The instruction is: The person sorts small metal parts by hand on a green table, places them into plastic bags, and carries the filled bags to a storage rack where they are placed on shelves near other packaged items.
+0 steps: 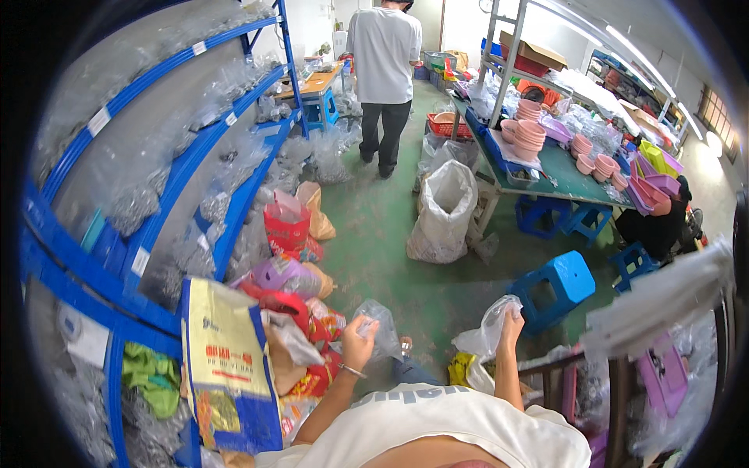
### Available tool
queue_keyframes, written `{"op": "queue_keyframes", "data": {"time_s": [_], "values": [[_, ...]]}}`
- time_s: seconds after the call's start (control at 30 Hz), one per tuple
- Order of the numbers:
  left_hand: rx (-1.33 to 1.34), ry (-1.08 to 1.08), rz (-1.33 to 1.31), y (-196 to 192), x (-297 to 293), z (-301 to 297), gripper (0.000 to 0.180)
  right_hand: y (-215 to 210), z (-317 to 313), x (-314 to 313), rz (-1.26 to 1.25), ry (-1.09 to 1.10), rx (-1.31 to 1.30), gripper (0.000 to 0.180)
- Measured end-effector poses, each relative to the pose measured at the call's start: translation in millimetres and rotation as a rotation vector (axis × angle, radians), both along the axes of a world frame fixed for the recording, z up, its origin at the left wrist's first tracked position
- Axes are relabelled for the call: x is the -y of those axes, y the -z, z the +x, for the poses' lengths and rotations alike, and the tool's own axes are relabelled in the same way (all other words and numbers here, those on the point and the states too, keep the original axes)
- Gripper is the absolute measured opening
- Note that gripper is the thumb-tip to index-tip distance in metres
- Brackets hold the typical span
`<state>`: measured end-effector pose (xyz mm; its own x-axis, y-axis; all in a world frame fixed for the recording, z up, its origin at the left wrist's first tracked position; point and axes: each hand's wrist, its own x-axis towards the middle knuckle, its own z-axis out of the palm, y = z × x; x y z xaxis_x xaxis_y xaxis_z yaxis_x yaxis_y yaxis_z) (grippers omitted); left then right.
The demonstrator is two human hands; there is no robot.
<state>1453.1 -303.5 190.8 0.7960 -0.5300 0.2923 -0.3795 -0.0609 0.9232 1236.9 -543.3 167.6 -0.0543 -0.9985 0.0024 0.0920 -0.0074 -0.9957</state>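
My left hand (358, 344), with a bracelet on its wrist, is closed on a clear plastic bag (381, 331) that hangs to its right. On the other side, my right hand (509, 327) grips a second clear plastic bag (485, 331), whose lower part drapes to the left. The hands are well apart in front of my body. What the bags contain, if anything, I cannot make out. Below the right-hand bag lies a yellow and white sack (468, 368).
Blue shelves (168, 168) of bagged parts line the left, with a printed sack (230, 351) and red bags (289, 226) beside them. A white woven sack (445, 210), blue stool (558, 285) and green-topped table (538, 178) stand ahead. A person (384, 58) is farther off.
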Motion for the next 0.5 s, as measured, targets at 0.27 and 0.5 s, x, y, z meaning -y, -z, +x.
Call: {"op": "queue_keyframes", "data": {"time_s": [0.27,0.5], "values": [[0.07,-0.015,-0.019,-21,180,166,0.014,-7,165,167,-0.108,-0.15,-0.216,0.015],[0.062,0.055,0.005,-20,323,324,0.014,-35,326,337,-0.442,-0.205,-0.409,0.009]]}}
